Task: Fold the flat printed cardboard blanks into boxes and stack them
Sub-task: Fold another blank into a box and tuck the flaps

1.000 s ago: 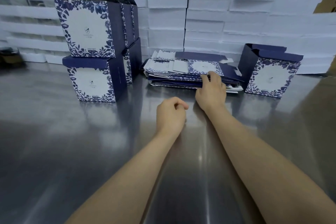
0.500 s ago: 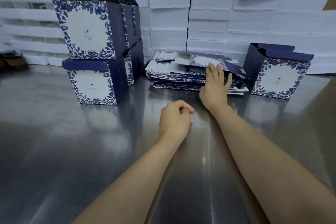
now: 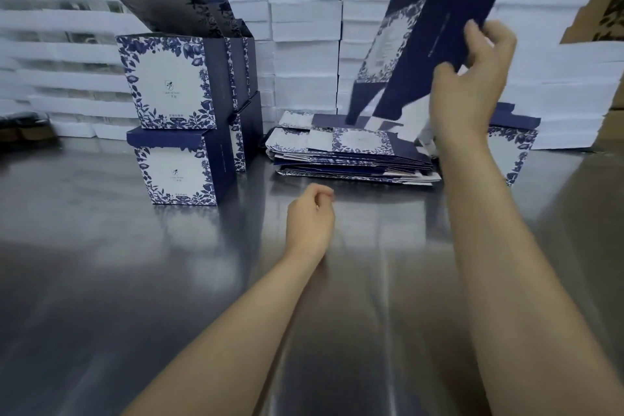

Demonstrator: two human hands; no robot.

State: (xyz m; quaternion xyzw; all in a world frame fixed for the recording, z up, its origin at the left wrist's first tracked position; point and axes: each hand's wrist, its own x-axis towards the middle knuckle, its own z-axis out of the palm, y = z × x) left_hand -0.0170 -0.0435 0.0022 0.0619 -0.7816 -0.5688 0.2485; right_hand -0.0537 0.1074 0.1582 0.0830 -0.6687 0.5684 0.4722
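A steel table [image 3: 101, 280] fills the near ground, and a wall of stacked white foam trays [image 3: 304, 27] closes off the far side. At far left stands a stack of folded boxes [image 3: 175, 118], navy with blue floral print, the upper ones with their lids raised. Right of it lies the pile of flat blanks [image 3: 354, 152], and one more folded box [image 3: 516, 149] sits just beyond the pile's right end, partly hidden by the right forearm. The task's thing at this moment is the lifted blank [image 3: 439, 44], held in the air above the right part of the pile. Its long axis runs steeply from a lower end close over the pile, where contact cannot be told, to an upper end at the far right that passes out of the top of the view. The right hand [image 3: 472, 78] grips it about midway along its right edge, thumb on the near face and fingers wrapped behind, so nearly all of the card lies up and to the left of the grip. The left hand [image 3: 309, 219] rests on the table near the pile's near edge, fingers curled in and holding nothing, well below the blank. Opening the blank probably calls for this hand to rise to the free left edge, the side that faces it.
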